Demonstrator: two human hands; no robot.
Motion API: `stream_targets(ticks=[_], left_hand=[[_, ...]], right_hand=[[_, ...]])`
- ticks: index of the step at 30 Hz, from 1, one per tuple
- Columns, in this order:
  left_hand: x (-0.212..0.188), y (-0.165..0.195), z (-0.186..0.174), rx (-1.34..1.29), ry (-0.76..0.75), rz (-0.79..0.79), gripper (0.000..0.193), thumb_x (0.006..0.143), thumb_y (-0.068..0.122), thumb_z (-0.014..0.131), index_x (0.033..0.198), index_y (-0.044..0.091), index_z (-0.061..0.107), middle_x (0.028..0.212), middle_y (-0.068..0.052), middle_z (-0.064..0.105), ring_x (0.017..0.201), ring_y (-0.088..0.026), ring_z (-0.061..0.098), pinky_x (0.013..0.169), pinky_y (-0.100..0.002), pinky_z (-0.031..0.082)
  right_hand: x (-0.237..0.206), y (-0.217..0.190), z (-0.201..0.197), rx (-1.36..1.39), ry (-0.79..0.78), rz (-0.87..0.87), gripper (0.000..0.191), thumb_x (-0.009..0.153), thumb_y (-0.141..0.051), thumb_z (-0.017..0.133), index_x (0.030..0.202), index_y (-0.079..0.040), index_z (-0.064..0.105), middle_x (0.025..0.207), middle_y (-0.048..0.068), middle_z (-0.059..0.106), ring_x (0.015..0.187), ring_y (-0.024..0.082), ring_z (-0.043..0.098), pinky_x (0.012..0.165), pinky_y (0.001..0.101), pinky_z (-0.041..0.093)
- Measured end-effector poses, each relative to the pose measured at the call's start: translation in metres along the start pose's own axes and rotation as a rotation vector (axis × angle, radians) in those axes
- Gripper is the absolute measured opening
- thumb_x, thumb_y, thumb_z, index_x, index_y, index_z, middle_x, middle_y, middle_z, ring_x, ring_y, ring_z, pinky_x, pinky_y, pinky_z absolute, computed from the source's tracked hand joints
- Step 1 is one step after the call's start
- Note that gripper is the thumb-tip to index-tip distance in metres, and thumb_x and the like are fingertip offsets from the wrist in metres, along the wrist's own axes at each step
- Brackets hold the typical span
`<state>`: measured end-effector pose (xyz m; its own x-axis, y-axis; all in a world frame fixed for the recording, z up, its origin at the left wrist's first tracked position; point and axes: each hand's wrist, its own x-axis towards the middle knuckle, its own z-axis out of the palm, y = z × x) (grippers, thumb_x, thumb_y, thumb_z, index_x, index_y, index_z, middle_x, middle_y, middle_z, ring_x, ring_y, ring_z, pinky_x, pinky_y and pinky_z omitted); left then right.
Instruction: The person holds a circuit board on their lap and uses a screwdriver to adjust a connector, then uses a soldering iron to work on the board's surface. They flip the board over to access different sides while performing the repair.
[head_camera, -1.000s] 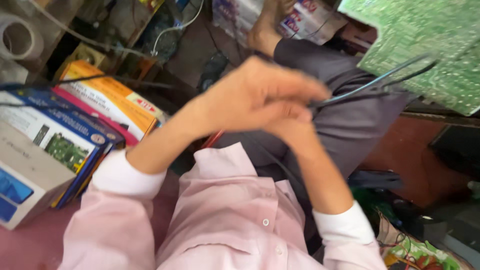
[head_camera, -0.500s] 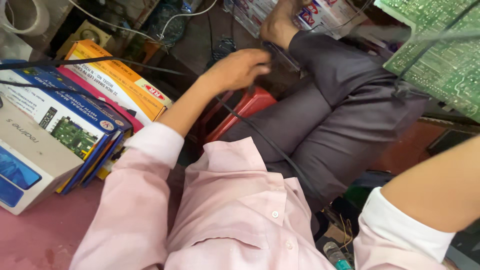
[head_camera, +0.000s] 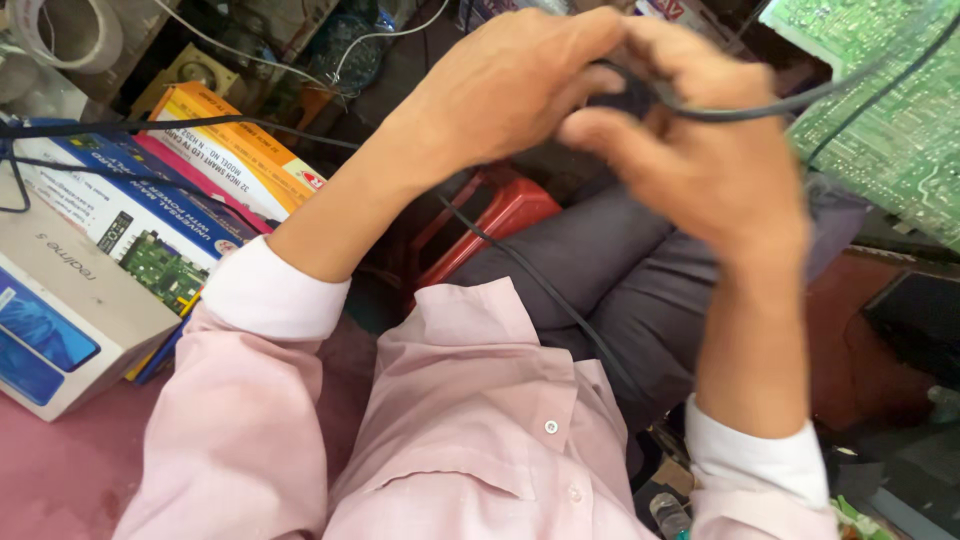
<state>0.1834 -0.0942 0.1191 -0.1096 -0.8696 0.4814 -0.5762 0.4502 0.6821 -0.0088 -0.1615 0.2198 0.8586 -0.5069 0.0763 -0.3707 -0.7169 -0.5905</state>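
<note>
Seen from above, looking down a pink shirt (head_camera: 440, 430) with white cuffs onto grey trousers (head_camera: 620, 270) on a seated lap. At upper right, a large green circuit board (head_camera: 890, 120), copper traces facing up, crossed by thin dark wires. At far left, on a pink surface (head_camera: 50, 470), a white and blue carton (head_camera: 55, 320); just behind it, leaning stacked, a blue box (head_camera: 120, 215) printed with a small circuit board, a pink edge, then an orange and white box (head_camera: 235, 150). Between the legs, partly hidden, a red plastic stool (head_camera: 500, 215). Raised in the middle of the view, both forearms meeting above the lap. Left hand (head_camera: 505, 85) curled, fingers closed over a small dark object (head_camera: 625, 95) at the centre top, mostly covered and too hidden to identify. Right hand (head_camera: 705, 150) touching the left, fingers bent and pinching the same dark object from the other side. From that grip, a black cable (head_camera: 790, 100) running right across the circuit board; another stretch of black cable dropping down over the trousers toward the shirt. At top left corner, a roll of pale tape (head_camera: 60, 35).
</note>
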Motion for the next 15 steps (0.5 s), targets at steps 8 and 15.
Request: stream_targets(ticks=[8, 15], left_hand=[[0.004, -0.008, -0.023, -0.294, -0.053, -0.044, 0.035, 0.101, 0.031, 0.085, 0.105, 0.002, 0.065, 0.079, -0.010, 0.063, 0.071, -0.019, 0.061, 0.066, -0.034, 0.047], [-0.028, -0.067, 0.015, -0.411, 0.005, -0.149, 0.030, 0.100, 0.028, 0.077, 0.085, 0.002, 0.072, 0.080, -0.004, 0.070, 0.075, -0.012, 0.067, 0.069, -0.029, 0.051]], right_hand=[[-0.013, 0.002, -0.025, 0.490, 0.050, 0.376, 0.009, 0.096, -0.010, 0.075, 0.094, -0.002, 0.074, 0.063, 0.000, 0.058, 0.050, 0.007, 0.047, 0.044, 0.0217, 0.032], [-0.040, 0.029, -0.064, 0.579, 0.420, 0.340, 0.009, 0.098, -0.011, 0.073, 0.097, -0.002, 0.073, 0.069, 0.002, 0.061, 0.055, 0.010, 0.052, 0.049, 0.0234, 0.038]])
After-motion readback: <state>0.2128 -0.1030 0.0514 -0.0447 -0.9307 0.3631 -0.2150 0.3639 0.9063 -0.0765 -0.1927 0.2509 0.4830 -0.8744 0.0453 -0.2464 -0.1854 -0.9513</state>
